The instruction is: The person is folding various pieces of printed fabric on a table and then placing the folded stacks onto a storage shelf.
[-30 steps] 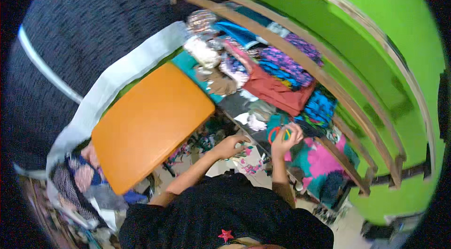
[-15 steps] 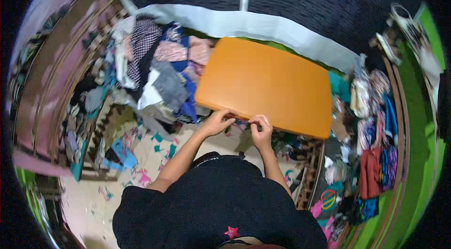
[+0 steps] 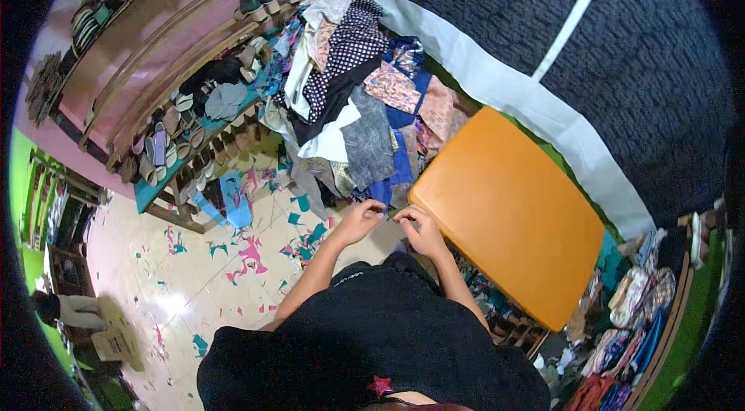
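Observation:
My left hand point(image 3: 362, 224) is closed, thumb and fingertips drawn together, just in front of the pile of cloth pieces point(image 3: 371, 143). Facing it, my right hand point(image 3: 421, 229) is also pinched, close beside the near left corner of an orange, rounded-edged table top point(image 3: 508, 209). A small gap separates the two hands. Whatever lies between the fingertips is too small to make out. The cloth pile holds grey, white, blue, pink and black-and-white dotted pieces.
At the left, wooden shelves point(image 3: 167, 197) carry several shoes and soles. Pink and teal scraps point(image 3: 250, 256) litter the tiled floor point(image 3: 203, 284). Folded fabrics point(image 3: 625, 318) are stacked at the right. A dark curtain-like cloth point(image 3: 481, 15) with a white lower border hangs behind the table.
The view has swung left, so the table now appears further right and more of the shelves and floor shows. My hands have moved off the table's near edge, fingers still pinched.

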Demonstrator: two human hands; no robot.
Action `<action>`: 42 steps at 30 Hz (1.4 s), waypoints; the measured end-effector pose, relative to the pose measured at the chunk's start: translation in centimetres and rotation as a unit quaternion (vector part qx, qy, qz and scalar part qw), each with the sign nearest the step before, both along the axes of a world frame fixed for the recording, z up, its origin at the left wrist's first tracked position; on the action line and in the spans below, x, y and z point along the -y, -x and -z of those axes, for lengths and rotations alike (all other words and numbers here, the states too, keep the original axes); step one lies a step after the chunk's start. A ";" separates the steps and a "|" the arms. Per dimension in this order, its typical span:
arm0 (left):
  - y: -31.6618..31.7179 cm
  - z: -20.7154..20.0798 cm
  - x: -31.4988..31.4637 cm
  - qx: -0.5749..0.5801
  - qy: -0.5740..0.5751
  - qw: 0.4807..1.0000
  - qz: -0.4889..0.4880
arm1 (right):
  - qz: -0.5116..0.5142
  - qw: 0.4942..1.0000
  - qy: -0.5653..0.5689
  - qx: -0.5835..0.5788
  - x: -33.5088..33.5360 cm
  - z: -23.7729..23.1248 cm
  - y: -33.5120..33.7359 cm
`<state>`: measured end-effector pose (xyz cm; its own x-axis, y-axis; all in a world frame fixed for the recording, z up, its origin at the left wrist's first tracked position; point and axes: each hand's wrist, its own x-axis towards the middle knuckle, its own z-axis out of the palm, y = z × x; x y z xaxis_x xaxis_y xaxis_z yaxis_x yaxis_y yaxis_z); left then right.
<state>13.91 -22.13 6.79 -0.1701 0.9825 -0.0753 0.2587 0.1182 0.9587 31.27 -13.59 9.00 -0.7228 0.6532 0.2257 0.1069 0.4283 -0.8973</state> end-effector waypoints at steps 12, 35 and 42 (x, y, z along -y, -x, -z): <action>6.5 2.9 -11.4 0.002 0.070 0.997 -0.036 | 0.040 0.997 0.064 0.033 -13.5 1.2 3.5; 44.9 -4.2 -41.9 -0.489 0.072 0.746 -0.446 | 0.106 0.987 0.078 0.093 -21.3 1.7 21.9; 41.3 -4.0 -41.3 -0.362 -0.127 0.851 -0.359 | 0.168 0.971 0.089 0.146 -22.3 2.9 21.5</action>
